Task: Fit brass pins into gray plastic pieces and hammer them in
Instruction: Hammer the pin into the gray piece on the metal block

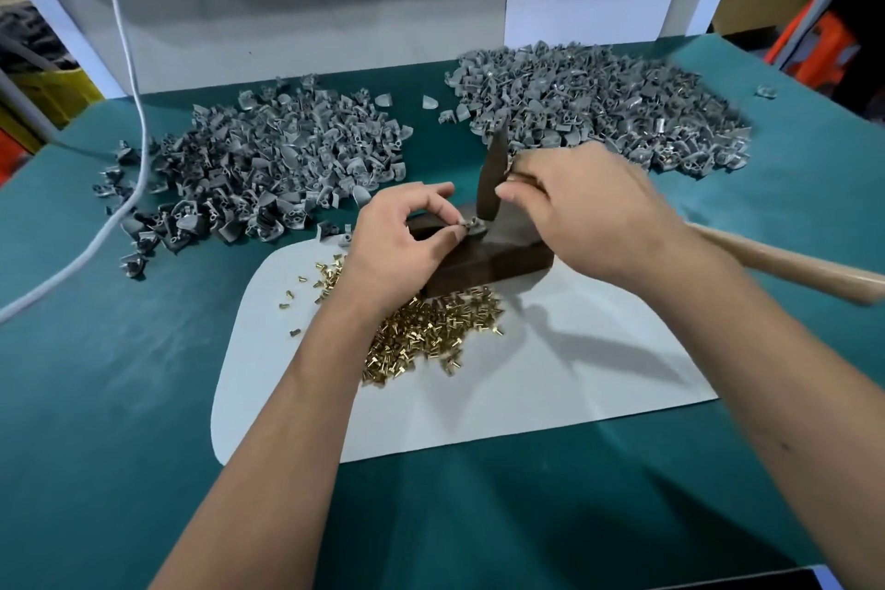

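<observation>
Now the left hand (407, 235) pinches a gray piece (471, 225) atop the block (483, 259); the right hand (589, 211) grips the hammer (491, 177), its head on the block.

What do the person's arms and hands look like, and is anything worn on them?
Both forearms are bare up to the frame edge, with no sleeves in view. The left hand and the right hand wear no gloves. No watch or bracelet shows.
</observation>
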{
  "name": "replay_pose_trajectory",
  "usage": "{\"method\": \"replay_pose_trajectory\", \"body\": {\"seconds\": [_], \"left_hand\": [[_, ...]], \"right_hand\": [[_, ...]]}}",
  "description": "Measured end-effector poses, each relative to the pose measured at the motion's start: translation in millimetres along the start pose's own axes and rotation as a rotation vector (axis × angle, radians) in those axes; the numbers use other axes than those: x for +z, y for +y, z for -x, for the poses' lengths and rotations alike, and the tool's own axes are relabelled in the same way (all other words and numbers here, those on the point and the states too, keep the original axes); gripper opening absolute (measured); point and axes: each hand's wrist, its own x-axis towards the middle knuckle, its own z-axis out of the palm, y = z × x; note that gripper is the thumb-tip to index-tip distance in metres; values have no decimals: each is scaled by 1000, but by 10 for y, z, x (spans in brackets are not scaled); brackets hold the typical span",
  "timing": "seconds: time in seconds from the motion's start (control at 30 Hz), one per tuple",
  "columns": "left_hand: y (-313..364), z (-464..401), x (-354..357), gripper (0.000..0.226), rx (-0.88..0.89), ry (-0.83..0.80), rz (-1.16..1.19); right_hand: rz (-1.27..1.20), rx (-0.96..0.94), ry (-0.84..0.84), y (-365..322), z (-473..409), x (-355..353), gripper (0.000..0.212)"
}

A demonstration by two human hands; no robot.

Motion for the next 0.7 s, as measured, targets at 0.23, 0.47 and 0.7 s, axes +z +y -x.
{"method": "replay_pose_trajectory", "body": {"seconds": [0.23,0.47,0.7], "left_hand": [[28,12,43,19,-17,-33,39],[34,22,30,19,-41,-46,87],[17,4,34,22,-32,-41,118]], "right_hand": [[-250,140,-15,629,111,-52,6],[-136,219,-201,675,134,164,15],[-287,-84,24,301,-24,160,12]]}}
